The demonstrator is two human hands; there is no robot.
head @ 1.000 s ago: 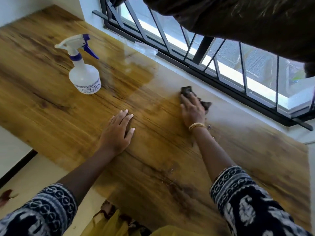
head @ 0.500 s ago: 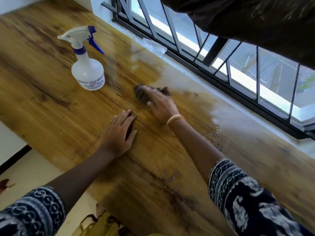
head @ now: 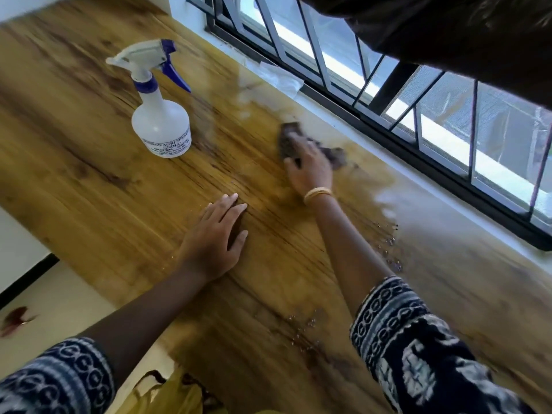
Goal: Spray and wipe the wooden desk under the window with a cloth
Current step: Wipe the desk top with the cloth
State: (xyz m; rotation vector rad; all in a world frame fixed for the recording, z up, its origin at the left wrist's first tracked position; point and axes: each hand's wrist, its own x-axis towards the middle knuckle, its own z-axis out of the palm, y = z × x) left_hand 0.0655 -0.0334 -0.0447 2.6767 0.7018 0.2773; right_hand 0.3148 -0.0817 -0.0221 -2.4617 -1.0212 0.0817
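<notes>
while the right hand (head: 310, 168) presses flat on the dark cloth (head: 288, 135), its fingers lie spread over the fabric, pinning it to the worktop (head: 89, 174) more than clasping it; whether the thumb curls under an edge cannot be told. the left hand (head: 215, 237) is released, palm down and fingers splayed on bare wood nearer the body, holding nothing and seemingly bracing.

the cloth sits near the far side of the worktop, just short of the pale sill (head: 418, 174) below the window bars (head: 328, 70), with one corner poking out ahead of the fingertips and a bunched part trailing to the right of the hand. it looks soft, light and damp, so it should fold and drag rather than slide stiffly; a flat palm over its middle seems the best hold, since pinching one corner would likely let the rest roll up. the wood around it shines wet and may be slick, and beads of liquid (head: 388, 243) stand just right of the right forearm.

the spray bottle (head: 161, 124) stands upright to the left, well apart from the cloth, light-looking plastic that a careless sweep could tip. open room runs left toward the bottle and right along the sill, where the surface looks hazy and probably not yet wiped. the near edge of the worktop drops to the floor (head: 44, 294) beside the left forearm, and a crumpled clear wrapper (head: 280, 76) lies against the window frame beyond the cloth.
</notes>
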